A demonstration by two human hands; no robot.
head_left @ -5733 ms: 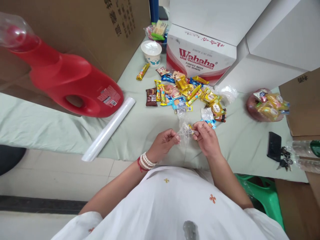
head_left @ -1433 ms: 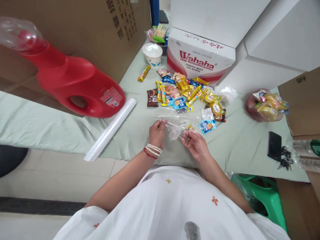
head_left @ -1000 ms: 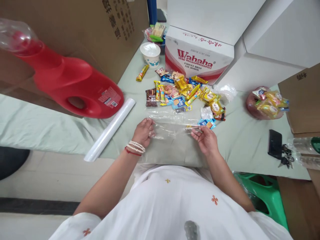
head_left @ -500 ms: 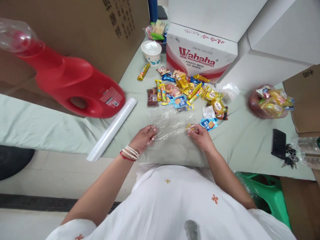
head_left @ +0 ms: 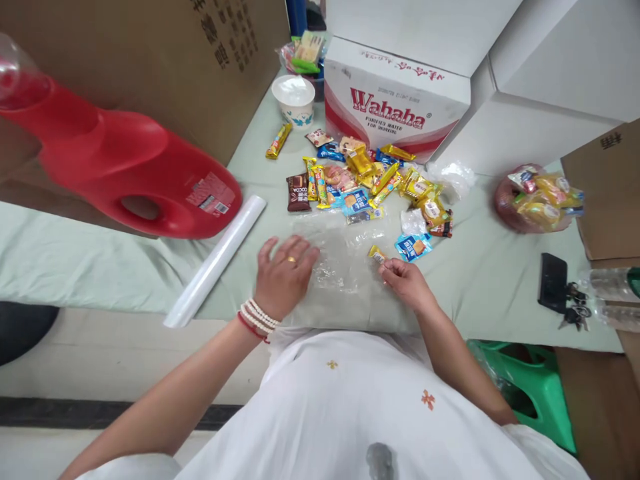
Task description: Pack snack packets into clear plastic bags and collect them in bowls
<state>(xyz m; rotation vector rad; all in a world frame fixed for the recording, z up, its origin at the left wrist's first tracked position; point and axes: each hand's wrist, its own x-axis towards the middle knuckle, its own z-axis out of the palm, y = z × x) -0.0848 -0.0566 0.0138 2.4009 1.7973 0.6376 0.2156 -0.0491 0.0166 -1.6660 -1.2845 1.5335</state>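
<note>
Over the left edge of a clear plastic sheet or bag [head_left: 337,257], my left hand [head_left: 285,277] is spread with its palm down. Whether it touches the plastic I cannot tell. At the right side of the plastic, my right hand [head_left: 406,281] pinches a small yellow-wrapped snack [head_left: 377,255] between thumb and fingers. Just beyond lies a pile of wrapped snacks [head_left: 360,163], with a brown cocoa packet [head_left: 299,193] at its left. A blue-and-white snack packet [head_left: 413,247] rests close to my right hand.
A roll of plastic film [head_left: 215,263] and a large red jug [head_left: 145,173] are at left. Behind the snacks stand a paper cup [head_left: 294,100] and a Wahaha carton [head_left: 395,100]. To the right are a filled bowl [head_left: 507,203], a black case [head_left: 553,283] and keys [head_left: 576,313].
My left hand has let go of the clear plastic and opened, palm down. The plastic now lies flatter on the table. My right hand keeps its pinch, and the yellow snack shows more.
</note>
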